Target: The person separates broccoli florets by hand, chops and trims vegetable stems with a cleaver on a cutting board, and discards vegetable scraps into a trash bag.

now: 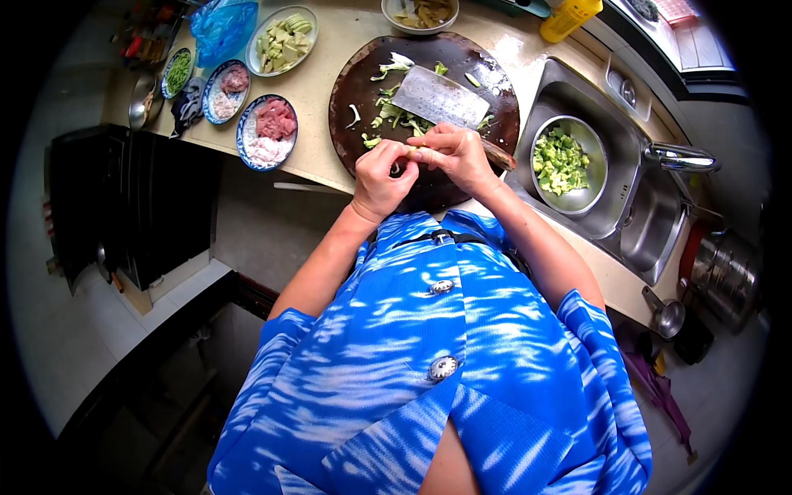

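My left hand (384, 175) and my right hand (459, 158) meet over the near part of a round dark cutting board (351, 91). Both pinch a small pale-green vegetable piece (411, 152) between their fingertips; its exact kind is hard to make out. Just beyond my right hand a cleaver (441, 97) lies flat on the board, its wooden handle (498, 154) pointing toward the sink. Green and white vegetable scraps (396, 63) are scattered around the blade, some partly beneath it.
Right of the board, a metal bowl of chopped greens (563, 165) sits in the steel sink (540, 91) below a faucet (683, 157). At left are plates of pink meat (275, 120), a plate of pale-green chunks (283, 43) and a blue bag (223, 30). A yellow bottle (571, 18) stands at the back.
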A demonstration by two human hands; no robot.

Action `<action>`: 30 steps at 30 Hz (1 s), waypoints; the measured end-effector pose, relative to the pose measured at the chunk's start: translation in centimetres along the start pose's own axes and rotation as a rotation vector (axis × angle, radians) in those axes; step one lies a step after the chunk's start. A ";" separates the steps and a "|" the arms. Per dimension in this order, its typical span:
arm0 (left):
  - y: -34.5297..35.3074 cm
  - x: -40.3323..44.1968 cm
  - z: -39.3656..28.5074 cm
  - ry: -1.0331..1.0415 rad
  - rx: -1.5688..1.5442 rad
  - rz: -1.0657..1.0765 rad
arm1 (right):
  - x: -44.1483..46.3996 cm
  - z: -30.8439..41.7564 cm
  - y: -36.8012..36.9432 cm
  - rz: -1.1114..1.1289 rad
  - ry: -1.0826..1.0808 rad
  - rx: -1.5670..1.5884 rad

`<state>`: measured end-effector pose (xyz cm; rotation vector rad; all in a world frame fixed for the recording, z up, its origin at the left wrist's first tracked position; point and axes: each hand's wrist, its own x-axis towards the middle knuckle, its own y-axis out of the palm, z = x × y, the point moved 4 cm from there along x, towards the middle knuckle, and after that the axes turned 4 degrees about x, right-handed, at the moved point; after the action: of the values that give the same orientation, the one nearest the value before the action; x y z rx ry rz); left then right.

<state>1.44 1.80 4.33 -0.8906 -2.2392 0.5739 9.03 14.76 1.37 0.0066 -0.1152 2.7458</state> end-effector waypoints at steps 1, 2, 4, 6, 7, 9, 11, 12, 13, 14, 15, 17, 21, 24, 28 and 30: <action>-0.1 0.1 -0.1 0.002 -0.003 0.002 | -0.1 -0.4 0.0 0.038 0.092 0.158; -0.3 0.2 -0.2 0.000 -0.006 -0.008 | -0.2 -0.5 -0.3 0.026 0.095 0.220; -0.3 0.3 -0.2 0.020 -0.009 -0.021 | -0.2 -0.7 -0.3 -0.009 0.123 0.258; -0.3 0.5 -0.3 0.023 -0.004 -0.020 | -0.2 -0.6 -0.2 -0.041 0.149 0.298; -0.3 0.6 -0.5 0.026 0.000 -0.018 | -0.3 -0.6 -0.3 -0.075 0.179 0.290; -0.3 0.6 -0.7 -0.013 -0.018 -0.043 | -0.4 -0.7 -0.5 -0.114 0.211 0.283; -0.4 0.5 -0.7 -0.052 -0.035 -0.068 | -0.3 -0.9 -1.2 -0.239 0.218 0.236; -0.3 0.4 -0.6 -0.066 -0.050 -0.081 | -0.2 -1.1 -1.4 -0.248 0.239 0.256; -0.4 0.4 -0.5 -0.081 -0.063 -0.096 | -0.1 -1.0 -1.4 -0.249 0.239 0.257; -0.3 0.2 -0.4 -0.082 -0.062 -0.095 | -0.1 -1.1 -1.3 -0.241 0.252 0.212; -0.3 0.1 -0.2 -0.115 -0.082 -0.103 | -0.2 -1.0 -1.3 -0.235 0.265 0.166; 0.0 -0.2 0.2 -0.146 -0.107 -0.110 | -0.2 -0.7 -2.0 -0.296 0.230 0.067; -2.1 -0.7 1.9 -0.260 -0.232 -0.240 | -0.2 -2.4 -6.5 -0.502 0.295 0.052; -2.3 -0.8 1.9 -0.316 -0.289 -0.175 | 0.3 -1.0 -6.3 -0.345 0.265 -0.129; -1.1 -0.3 1.5 -0.400 -0.498 -0.173 | 0.7 -0.3 -3.7 -0.192 0.128 -0.471; -0.8 -0.4 1.5 -0.431 -0.521 -0.151 | 0.7 0.1 -3.0 -0.195 0.018 -0.483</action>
<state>0.26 0.70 3.62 -0.8906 -2.8947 0.1074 9.53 17.84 1.72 -0.1315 -0.7275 2.4560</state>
